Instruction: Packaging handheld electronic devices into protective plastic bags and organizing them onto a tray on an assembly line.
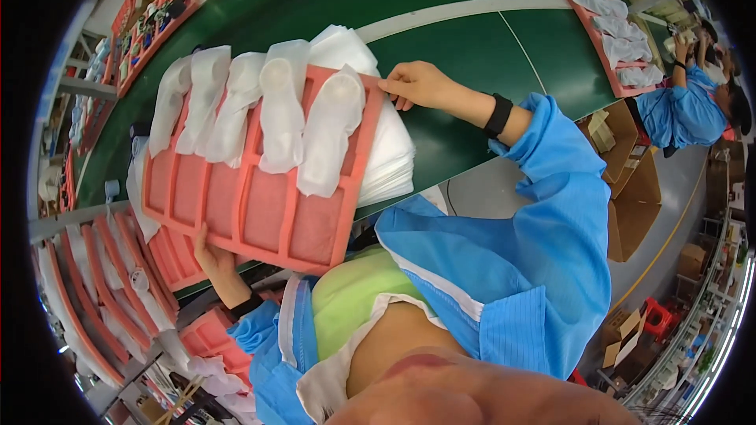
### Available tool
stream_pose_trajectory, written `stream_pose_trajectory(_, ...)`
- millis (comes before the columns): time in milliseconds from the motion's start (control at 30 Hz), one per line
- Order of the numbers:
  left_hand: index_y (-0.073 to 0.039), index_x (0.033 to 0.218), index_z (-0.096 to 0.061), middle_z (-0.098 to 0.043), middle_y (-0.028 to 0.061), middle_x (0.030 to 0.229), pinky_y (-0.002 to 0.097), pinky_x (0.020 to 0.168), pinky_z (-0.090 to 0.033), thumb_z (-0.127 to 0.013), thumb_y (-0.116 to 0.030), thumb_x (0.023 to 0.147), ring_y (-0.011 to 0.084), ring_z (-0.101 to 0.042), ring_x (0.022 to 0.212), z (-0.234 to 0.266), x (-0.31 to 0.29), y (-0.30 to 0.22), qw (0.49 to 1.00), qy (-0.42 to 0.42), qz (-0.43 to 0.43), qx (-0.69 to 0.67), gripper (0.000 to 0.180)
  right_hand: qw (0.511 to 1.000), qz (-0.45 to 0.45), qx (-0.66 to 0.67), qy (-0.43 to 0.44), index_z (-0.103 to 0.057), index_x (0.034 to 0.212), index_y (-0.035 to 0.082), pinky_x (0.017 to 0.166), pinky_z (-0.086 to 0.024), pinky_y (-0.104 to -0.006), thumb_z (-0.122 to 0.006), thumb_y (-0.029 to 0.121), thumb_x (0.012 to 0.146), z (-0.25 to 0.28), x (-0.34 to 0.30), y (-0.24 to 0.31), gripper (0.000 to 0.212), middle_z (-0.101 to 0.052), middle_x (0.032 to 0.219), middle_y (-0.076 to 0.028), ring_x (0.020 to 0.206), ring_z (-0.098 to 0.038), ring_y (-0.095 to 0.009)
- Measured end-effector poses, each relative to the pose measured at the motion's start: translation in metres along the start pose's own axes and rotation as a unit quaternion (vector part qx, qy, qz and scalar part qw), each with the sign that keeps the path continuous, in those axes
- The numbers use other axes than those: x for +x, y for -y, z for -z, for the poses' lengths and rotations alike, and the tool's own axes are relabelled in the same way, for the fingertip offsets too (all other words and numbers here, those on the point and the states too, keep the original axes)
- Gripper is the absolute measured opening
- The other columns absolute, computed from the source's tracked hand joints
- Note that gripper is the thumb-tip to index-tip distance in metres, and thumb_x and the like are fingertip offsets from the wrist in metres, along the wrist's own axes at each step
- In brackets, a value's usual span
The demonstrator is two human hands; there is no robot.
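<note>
A pink compartment tray [264, 210] is tilted over the table's near edge, held in both of my hands. My left hand [214, 261] grips its lower edge, with part of the fingers hidden behind it. At the upper right corner, my right hand [420, 85] pinches the rim between thumb and fingers. Several items in white translucent sleeves lie side by side across the tray's upper half, one wrapped item [331, 132] nearest my right hand. What the sleeves hold is mostly hidden. The lower compartments show bare pink bottoms. Behind the tray sits a stack of white sheets or bags [390, 161].
The green table [472, 55] runs across the far side. Another pink tray [600, 51] with wrapped items stands at its right, near a co-worker in blue [693, 106]. Cardboard boxes [636, 205] stand on the floor. Pink trays [110, 291] fill a rack at the left.
</note>
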State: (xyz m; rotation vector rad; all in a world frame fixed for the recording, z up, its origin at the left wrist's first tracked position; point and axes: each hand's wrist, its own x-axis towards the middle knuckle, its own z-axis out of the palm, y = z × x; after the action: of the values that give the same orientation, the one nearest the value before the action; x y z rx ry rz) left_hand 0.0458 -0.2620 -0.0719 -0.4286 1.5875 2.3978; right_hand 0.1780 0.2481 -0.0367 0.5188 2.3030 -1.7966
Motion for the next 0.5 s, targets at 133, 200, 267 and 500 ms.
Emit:
stream_pose_trajectory(133,0.000,0.132,-0.047,-0.054,0.0145,0.130,0.0418,0.106,-0.041,-0.059,-0.010,0.090,0.0289,-0.051,0.121,-0.021,0.009,-0.025,0.992,0.026,0.002,-0.127,0.044,0.998,-0.046,0.015,-0.040,-0.064,0.091,-0.006,0.055,-0.051,-0.0235,-0.070,0.030,0.086,-0.014,0.010,0.008,0.037,-0.067,0.076,-0.011,0.069,-0.066,-0.014)
stream_pose_trajectory(200,-0.001,0.133,-0.046,-0.054,0.0154,0.130,0.0435,0.107,-0.040,-0.061,-0.014,0.091,0.0295,-0.050,0.123,-0.028,0.018,-0.027,0.995,-0.026,0.008,-0.092,0.046,0.998,-0.050,0.024,-0.037,-0.063,0.091,-0.006,0.055,-0.049,-0.0222,-0.071,0.034,0.084,-0.013,0.014,0.007,0.042,-0.064,0.073,-0.009,0.066,-0.063,-0.013)
stream_pose_trajectory(267,-0.001,0.133,-0.046,-0.054,0.0158,0.131,0.0438,0.107,-0.040,-0.061,-0.015,0.092,0.0298,-0.050,0.123,-0.031,0.025,-0.028,0.997,-0.018,-0.018,-0.075,0.047,0.998,-0.050,0.025,-0.039,-0.063,0.091,-0.007,0.055,-0.047,-0.0216,-0.072,0.036,0.084,-0.017,0.018,0.012,0.044,-0.063,0.072,-0.008,0.064,-0.062,-0.012)
stream_pose_trajectory(500,-0.002,0.134,-0.045,-0.053,0.0184,0.131,0.0450,0.106,-0.042,-0.064,-0.019,0.091,0.0309,-0.050,0.124,-0.009,0.056,-0.028,0.999,0.020,-0.019,-0.031,0.050,0.970,0.113,-0.138,-0.167,-0.068,0.088,-0.003,0.066,-0.053,-0.0337,-0.073,0.029,0.071,-0.030,0.010,0.011,0.037,-0.069,0.080,-0.016,0.074,-0.068,-0.024)
